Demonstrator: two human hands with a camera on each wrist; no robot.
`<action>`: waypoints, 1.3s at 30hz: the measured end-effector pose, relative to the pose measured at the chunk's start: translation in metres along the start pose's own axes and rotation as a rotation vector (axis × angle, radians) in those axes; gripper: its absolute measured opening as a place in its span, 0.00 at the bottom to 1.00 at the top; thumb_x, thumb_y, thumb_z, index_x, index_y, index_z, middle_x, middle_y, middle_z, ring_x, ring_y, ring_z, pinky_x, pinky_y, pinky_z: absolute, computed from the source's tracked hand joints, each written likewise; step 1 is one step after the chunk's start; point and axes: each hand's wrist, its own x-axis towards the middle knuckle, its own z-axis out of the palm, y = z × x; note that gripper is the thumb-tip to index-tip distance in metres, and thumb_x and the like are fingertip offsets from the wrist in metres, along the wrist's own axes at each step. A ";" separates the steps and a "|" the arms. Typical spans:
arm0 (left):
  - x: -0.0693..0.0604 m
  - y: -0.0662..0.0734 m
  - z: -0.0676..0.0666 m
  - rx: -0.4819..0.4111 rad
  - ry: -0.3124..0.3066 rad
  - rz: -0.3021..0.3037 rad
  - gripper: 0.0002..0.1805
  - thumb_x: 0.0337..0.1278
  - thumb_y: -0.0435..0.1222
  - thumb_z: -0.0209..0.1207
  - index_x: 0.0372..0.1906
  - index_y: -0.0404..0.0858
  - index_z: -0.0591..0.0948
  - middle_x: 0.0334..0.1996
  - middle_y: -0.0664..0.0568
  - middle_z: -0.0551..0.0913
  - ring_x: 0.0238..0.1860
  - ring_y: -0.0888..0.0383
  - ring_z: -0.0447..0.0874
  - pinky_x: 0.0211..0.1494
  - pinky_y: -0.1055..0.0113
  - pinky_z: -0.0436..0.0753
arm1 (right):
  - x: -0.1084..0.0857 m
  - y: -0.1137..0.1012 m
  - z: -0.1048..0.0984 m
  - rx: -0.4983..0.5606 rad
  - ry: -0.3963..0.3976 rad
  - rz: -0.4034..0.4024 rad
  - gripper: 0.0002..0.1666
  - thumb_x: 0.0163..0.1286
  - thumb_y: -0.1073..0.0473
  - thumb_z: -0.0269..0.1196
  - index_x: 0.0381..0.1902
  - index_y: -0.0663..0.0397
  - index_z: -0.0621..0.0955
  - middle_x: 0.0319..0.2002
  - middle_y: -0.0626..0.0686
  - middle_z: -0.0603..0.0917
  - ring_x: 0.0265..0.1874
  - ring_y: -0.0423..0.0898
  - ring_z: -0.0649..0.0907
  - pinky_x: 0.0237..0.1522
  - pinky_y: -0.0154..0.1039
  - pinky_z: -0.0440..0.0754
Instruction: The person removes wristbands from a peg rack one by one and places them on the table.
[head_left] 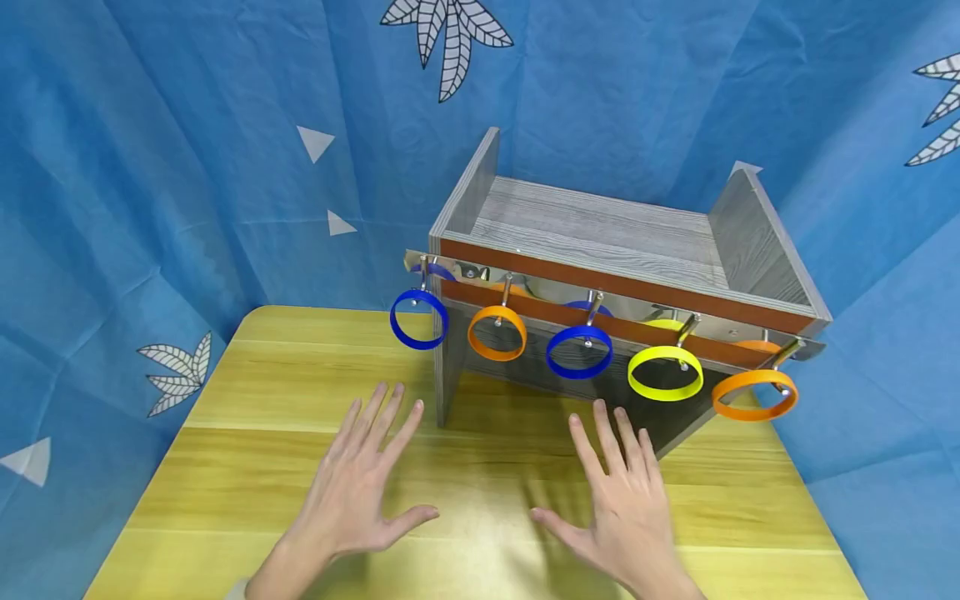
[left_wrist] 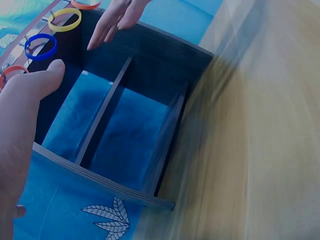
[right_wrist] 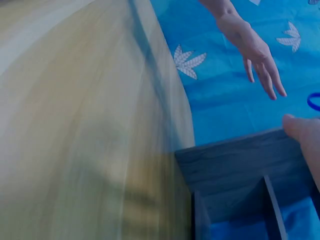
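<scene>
Both hands are held over the wooden table, fingers straight and spread, holding nothing. The left hand (head_left: 356, 479) is in front of the left end of a grey wooden shelf (head_left: 600, 225); the right hand (head_left: 626, 504) is in front of its right half. Along the shelf's front a metal strip with hooks carries rings: a blue ring (head_left: 400, 335) at the left, an orange ring (head_left: 474, 339), another blue ring (head_left: 553, 364), a yellow ring (head_left: 637, 387) and an orange ring (head_left: 723, 408) at the right. In the left wrist view the left hand (left_wrist: 17, 120) shows its thumb near the rings.
The yellow wooden table (head_left: 247, 450) extends to both sides of the shelf. A blue curtain (head_left: 225, 150) with leaf prints hangs behind and beside it. Open compartments with a divider (left_wrist: 104, 112) show in the left wrist view.
</scene>
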 end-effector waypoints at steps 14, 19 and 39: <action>0.009 -0.008 0.019 -0.316 0.073 -0.074 0.56 0.66 0.76 0.45 0.81 0.37 0.63 0.82 0.42 0.63 0.82 0.43 0.64 0.77 0.37 0.75 | -0.029 0.027 -0.009 0.093 0.271 0.051 0.57 0.66 0.13 0.50 0.72 0.51 0.78 0.73 0.59 0.79 0.68 0.60 0.80 0.78 0.36 0.75; 0.013 -0.012 0.026 -0.415 0.104 -0.098 0.52 0.66 0.71 0.55 0.79 0.34 0.67 0.80 0.41 0.68 0.80 0.43 0.67 0.79 0.40 0.74 | -0.040 0.037 -0.004 0.143 0.374 0.079 0.54 0.66 0.16 0.55 0.66 0.56 0.82 0.68 0.62 0.83 0.62 0.60 0.83 0.77 0.18 0.65; 0.034 -0.023 0.058 -0.770 0.231 -0.187 0.44 0.51 0.30 0.73 0.75 0.30 0.70 0.72 0.36 0.77 0.68 0.35 0.78 0.72 0.54 0.85 | -0.057 0.066 0.003 0.550 0.500 0.393 0.39 0.48 0.71 0.81 0.61 0.66 0.84 0.57 0.49 0.88 0.58 0.27 0.83 0.59 0.14 0.80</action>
